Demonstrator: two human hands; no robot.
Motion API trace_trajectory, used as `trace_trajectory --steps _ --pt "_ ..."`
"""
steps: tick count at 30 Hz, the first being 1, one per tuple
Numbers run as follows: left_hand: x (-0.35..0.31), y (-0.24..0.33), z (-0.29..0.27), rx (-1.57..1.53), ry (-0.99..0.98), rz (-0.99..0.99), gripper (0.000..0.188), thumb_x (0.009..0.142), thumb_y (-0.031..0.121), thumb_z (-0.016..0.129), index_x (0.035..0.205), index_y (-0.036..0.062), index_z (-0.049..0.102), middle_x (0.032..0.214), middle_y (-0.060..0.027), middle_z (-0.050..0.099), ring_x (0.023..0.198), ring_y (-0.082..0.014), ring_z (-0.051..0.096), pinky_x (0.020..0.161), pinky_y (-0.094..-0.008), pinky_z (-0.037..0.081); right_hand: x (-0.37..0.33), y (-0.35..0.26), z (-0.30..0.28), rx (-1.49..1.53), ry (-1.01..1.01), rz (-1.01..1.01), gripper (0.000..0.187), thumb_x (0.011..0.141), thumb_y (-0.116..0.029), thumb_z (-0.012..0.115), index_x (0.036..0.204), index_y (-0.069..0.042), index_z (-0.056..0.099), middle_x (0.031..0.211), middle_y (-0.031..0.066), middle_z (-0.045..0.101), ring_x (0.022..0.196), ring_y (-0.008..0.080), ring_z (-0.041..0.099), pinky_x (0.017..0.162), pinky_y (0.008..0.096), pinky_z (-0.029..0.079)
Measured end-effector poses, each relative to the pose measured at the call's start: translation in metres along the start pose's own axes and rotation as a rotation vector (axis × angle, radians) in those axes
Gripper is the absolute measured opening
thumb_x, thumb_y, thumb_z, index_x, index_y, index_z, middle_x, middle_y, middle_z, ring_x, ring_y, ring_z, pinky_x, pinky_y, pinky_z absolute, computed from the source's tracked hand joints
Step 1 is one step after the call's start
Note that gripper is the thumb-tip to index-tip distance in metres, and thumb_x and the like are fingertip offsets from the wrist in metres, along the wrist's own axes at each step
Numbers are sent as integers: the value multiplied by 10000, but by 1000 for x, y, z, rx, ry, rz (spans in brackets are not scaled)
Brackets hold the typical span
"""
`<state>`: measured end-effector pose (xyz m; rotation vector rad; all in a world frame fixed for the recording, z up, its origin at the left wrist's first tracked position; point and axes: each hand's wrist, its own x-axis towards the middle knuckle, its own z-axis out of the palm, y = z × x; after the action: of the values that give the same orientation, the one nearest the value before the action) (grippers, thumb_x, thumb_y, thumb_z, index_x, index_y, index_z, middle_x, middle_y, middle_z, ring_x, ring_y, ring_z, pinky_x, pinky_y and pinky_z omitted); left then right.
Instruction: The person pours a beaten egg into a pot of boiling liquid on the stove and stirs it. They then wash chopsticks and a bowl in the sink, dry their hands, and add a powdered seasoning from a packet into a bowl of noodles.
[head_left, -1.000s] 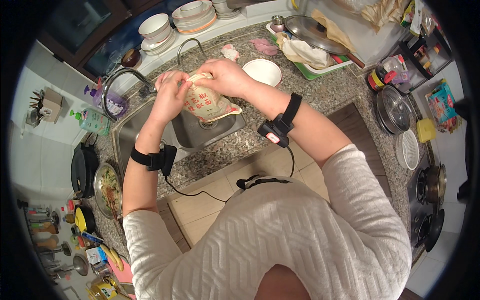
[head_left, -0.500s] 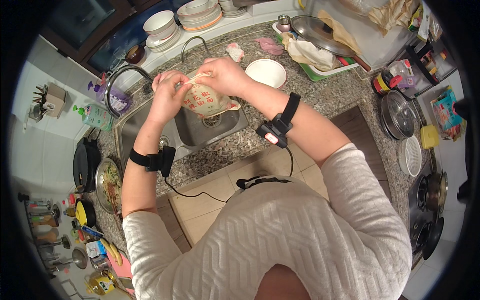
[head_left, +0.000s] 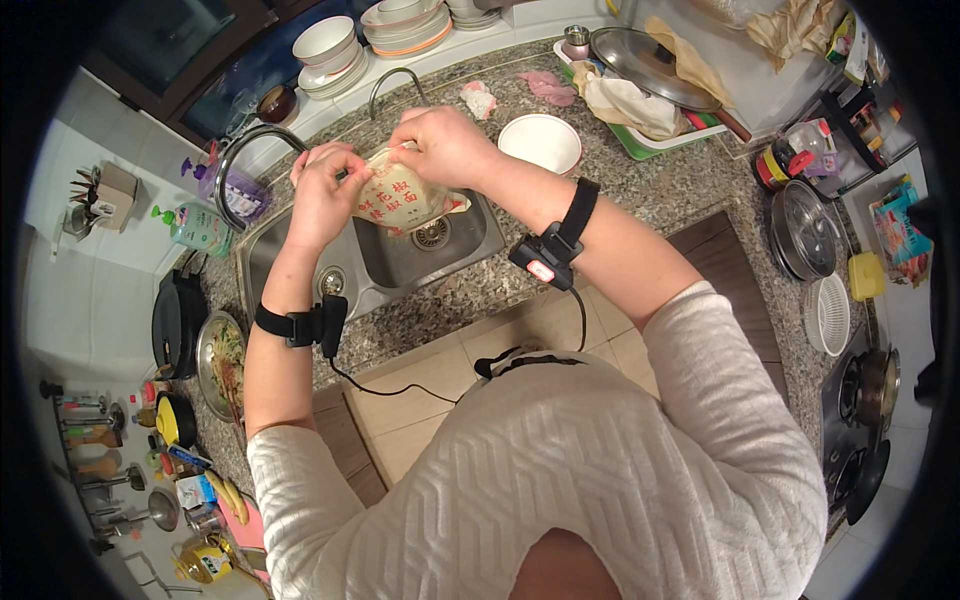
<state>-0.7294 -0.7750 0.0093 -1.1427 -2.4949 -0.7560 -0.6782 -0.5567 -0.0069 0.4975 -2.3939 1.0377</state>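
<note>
Over the double sink [head_left: 385, 270], both my hands pinch the top edge of a pale food packet [head_left: 405, 200] with red print. My left hand [head_left: 330, 195] grips its upper left corner, fingers closed. Just right of it, my right hand [head_left: 440, 145] is closed on the upper edge, knuckles up. The packet hangs tilted between them, above the right basin, and its lower part covers some of the basin. Whether its top is torn cannot be made out. A white bowl [head_left: 540, 143] stands on the counter right of my right hand.
A curved faucet [head_left: 228, 180] rises at the sink's left, near soap bottles [head_left: 195, 228]. Stacked bowls and plates [head_left: 328, 55] line the back ledge. At the back right, a green-rimmed tray [head_left: 650, 148] carries a pan lid [head_left: 655, 65]. A metal bowl of food [head_left: 218, 365] sits at left.
The packet and my left hand have shifted slightly left, and the packet's printed face is tilted a little differently. Both hands keep their pinch. The whole view has drifted a little.
</note>
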Motion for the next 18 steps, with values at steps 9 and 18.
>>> trace_trajectory --steps 9,18 --pt "3 10 -11 128 -80 -17 129 831 206 754 893 103 708 1025 -58 682 1175 -229 568 1111 -475 221 1 -6 4 -34 -33 -74 118 829 -206 711 890 -123 767 857 61 687 818 301 671 720 399 533" --pt "5 8 -13 106 -66 17 99 845 189 736 888 103 713 998 -68 689 1199 -221 563 1119 -483 205 0 -4 -1 -1 19 -52 107 816 -205 724 877 -133 774 830 56 686 789 291 671 696 391 534"
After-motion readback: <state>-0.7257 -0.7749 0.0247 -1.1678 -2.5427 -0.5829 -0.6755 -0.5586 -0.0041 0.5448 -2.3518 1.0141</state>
